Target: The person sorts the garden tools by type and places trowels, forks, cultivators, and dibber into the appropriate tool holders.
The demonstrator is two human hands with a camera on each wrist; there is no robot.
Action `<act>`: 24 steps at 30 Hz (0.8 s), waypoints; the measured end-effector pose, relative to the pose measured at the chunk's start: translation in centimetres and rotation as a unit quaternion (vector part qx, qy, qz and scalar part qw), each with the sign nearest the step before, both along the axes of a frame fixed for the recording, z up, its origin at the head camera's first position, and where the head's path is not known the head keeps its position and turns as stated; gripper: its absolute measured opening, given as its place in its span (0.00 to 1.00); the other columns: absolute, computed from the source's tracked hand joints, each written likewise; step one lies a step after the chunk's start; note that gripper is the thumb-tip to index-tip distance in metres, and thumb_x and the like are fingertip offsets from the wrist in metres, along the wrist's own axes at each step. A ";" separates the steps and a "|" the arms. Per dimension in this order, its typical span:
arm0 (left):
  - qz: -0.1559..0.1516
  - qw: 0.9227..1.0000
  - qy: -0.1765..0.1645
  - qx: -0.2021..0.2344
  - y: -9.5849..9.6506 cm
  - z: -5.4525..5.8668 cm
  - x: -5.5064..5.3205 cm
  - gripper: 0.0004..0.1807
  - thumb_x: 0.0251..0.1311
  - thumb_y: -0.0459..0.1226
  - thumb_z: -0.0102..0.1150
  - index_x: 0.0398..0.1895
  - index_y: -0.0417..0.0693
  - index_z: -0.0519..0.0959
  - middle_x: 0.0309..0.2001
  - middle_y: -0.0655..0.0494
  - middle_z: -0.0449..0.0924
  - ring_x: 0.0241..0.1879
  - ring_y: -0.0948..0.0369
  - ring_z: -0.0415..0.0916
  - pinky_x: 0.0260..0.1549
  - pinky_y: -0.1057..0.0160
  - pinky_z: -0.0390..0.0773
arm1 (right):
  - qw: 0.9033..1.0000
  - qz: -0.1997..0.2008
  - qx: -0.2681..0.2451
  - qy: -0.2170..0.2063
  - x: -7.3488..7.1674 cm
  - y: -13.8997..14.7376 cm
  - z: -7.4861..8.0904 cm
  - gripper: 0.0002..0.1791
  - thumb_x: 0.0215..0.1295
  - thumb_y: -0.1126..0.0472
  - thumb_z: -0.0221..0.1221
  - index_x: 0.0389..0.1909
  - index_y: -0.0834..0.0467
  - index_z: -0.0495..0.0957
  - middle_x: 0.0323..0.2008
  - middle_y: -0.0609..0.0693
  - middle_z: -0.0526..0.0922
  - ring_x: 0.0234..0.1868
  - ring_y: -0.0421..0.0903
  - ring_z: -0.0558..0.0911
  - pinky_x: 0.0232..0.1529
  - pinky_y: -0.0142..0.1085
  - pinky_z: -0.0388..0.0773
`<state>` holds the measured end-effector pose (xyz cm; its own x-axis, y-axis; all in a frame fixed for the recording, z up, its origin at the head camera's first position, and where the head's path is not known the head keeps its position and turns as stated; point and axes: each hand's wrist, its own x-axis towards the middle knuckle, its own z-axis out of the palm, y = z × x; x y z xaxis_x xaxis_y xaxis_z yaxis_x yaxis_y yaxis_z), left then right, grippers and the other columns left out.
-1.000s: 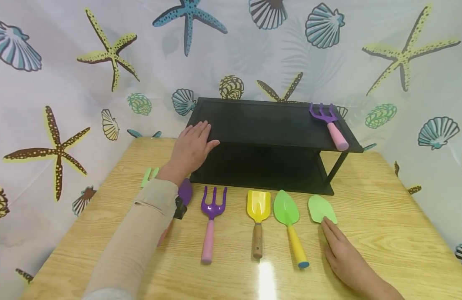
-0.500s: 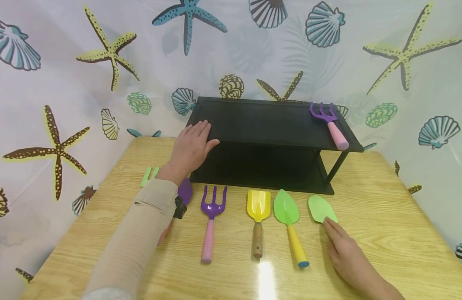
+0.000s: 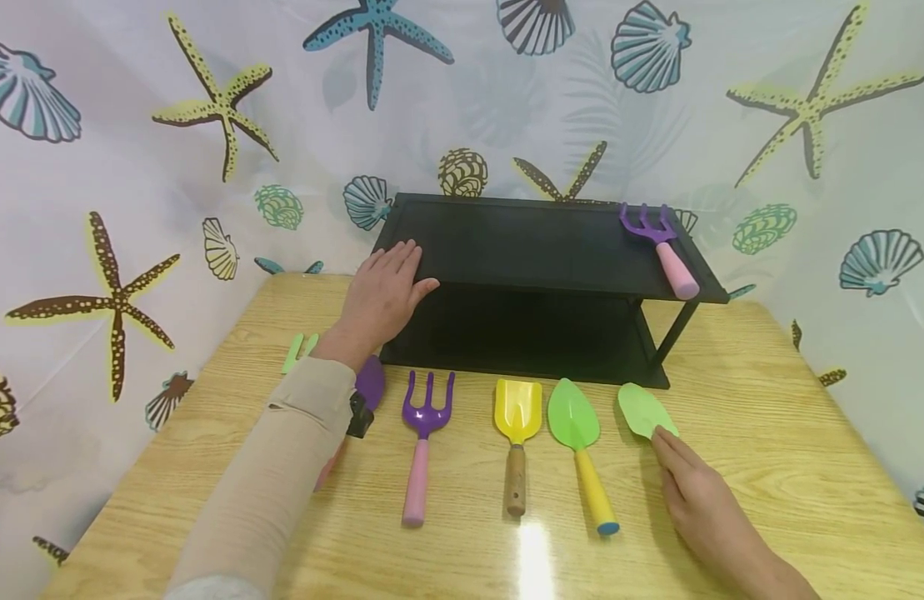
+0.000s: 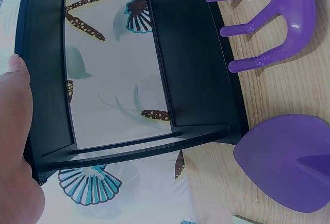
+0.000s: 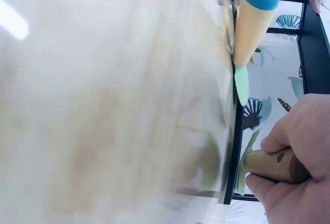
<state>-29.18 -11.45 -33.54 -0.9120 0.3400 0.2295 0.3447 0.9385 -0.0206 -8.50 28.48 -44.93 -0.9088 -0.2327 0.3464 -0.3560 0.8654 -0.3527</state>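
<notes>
My right hand (image 3: 705, 504) grips the wooden handle of a light green garden trowel (image 3: 645, 408) at the right of the row. In the right wrist view, thumb and fingers wrap that handle (image 5: 270, 165), the green blade beyond it. My left hand (image 3: 387, 292) lies flat on the front left corner of a black two-tier shelf (image 3: 521, 242), fingers extended. On the shelf's right end rests a purple hand fork (image 3: 677, 272) with a pink handle. The left wrist view shows the left thumb along the shelf's top edge, with another purple fork (image 4: 296, 23) near the base.
A purple-and-pink fork (image 3: 417, 479), a yellow shovel (image 3: 517, 408) and a green trowel (image 3: 572, 417) with yellow handle lie before the shelf. A purple trowel (image 3: 370, 383) and a green-pronged tool (image 3: 293, 354) are partly behind the left arm. A patterned sheet (image 3: 499, 108) hangs behind.
My right hand has shifted slightly right, and the light green trowel's blade has moved a little up and right with it. The left hand has stayed on the shelf.
</notes>
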 end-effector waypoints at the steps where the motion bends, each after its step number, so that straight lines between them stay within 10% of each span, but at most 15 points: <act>1: 0.000 1.000 0.000 0.000 0.0 0.0 0.0 0.40 0.74 0.60 0.34 0.79 0.44 0.52 0.79 0.48 0.50 0.79 0.52 0.46 0.79 0.52 0.45 | 1.000 0.004 0.000 0.011 -0.1 0.0 0.1 0.26 0.59 0.81 0.55 0.61 0.77 0.70 0.63 0.72 0.72 0.60 0.70 0.76 0.52 0.53 0.74; 12: 0.000 1.000 -0.006 0.003 0.0 0.1 0.0 0.40 0.74 0.59 0.35 0.79 0.45 0.52 0.79 0.48 0.50 0.79 0.52 0.45 0.79 0.52 0.45 | 0.995 0.036 0.024 0.092 -2.7 -0.1 1.7 0.27 0.54 0.83 0.59 0.58 0.78 0.72 0.60 0.74 0.73 0.56 0.70 0.79 0.49 0.54 0.79; 24: -0.002 1.000 -0.006 0.000 -0.1 0.1 0.0 0.40 0.74 0.60 0.33 0.79 0.45 0.51 0.79 0.48 0.50 0.79 0.52 0.46 0.79 0.52 0.45 | 0.998 0.036 0.040 0.038 -6.1 -0.1 2.8 0.24 0.61 0.81 0.53 0.60 0.81 0.68 0.62 0.78 0.69 0.60 0.75 0.74 0.53 0.61 0.77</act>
